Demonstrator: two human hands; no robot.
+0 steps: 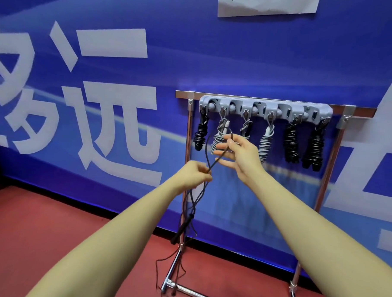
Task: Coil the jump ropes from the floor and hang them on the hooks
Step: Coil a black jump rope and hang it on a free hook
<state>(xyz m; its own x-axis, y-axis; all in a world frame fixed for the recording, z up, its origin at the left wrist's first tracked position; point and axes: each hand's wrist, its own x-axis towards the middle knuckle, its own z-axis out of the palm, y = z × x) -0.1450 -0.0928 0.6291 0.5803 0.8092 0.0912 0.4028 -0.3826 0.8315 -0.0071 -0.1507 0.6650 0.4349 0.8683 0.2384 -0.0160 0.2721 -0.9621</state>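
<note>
A black jump rope (209,149) runs in a loop between my two hands. My left hand (195,173) pinches the crossing strands, and my right hand (237,153) pinches the top of the loop with its other fingers spread. One black handle (181,230) dangles below the left hand, and the rest of the cord trails to the red floor. Behind the hands, a grey hook rack (265,107) on a metal stand holds several coiled ropes: black ones (292,141) at the ends and grey ones (266,142) in the middle.
The chrome stand (185,215) has legs and a base bar (197,294) on the red floor (51,243), right under the hanging rope. A blue banner wall (125,100) with white characters is directly behind. A white paper sheet (266,5) hangs on the wall above.
</note>
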